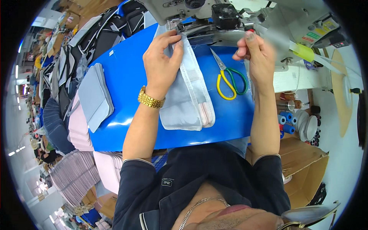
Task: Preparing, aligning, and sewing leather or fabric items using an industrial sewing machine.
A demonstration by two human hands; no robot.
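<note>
My left hand (165,57) rests on a long grey fabric piece (180,109) with pale edging. Its fingers and thumb are bent around the strip's upper part, just below the needle area of a sewing machine (197,28). The lower end of the fabric lies on the blue table, and one corner shows a pinkish edge. My right hand (257,53) is raised beside the machine's right side, fingers curled and thumb pressed in, close to a small red part. Whatever it pinches is hidden. Scissors (228,78) with one yellow and one green handle lie between my forearms.
A stack of grey fabric pieces (96,96) sits on the left of the blue table (124,80). Pink stacks (74,178) stand beyond its left edge. Thread spools (287,122) and an open cardboard box (306,165) are at the right.
</note>
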